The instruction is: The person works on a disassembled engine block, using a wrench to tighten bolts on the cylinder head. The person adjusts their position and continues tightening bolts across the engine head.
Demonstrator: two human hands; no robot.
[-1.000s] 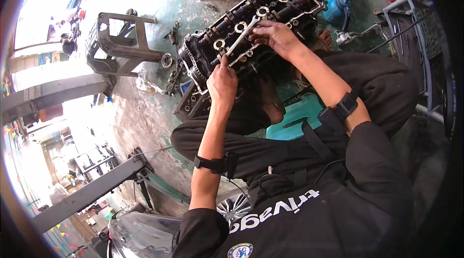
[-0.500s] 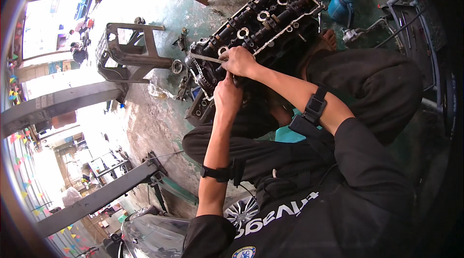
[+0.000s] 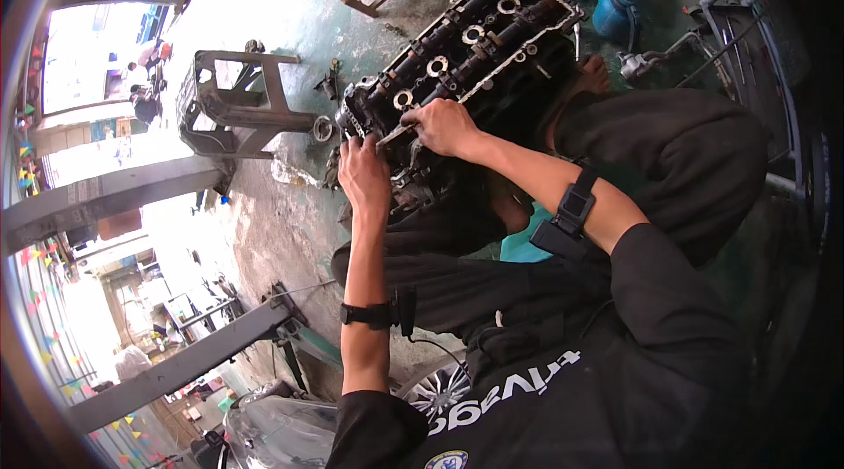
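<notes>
Working a thin metal tool (image 3: 393,135) at the near end of the engine block (image 3: 457,73) on the floor; right hand (image 3: 447,128) fingers curled around it, left hand (image 3: 362,172) fingers pressed flat on the block beside it. Next likely needs steady leverage.

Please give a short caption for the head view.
Both hands, left hand and right hand, work on an engine cylinder head.

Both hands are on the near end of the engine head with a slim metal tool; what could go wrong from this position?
1. The right hand grips a thin metal tool right beside the left hand; a slip could jab those fingers.
2. The engine head lies on the bare floor with small loose parts next to it; these could get knocked away.
</notes>
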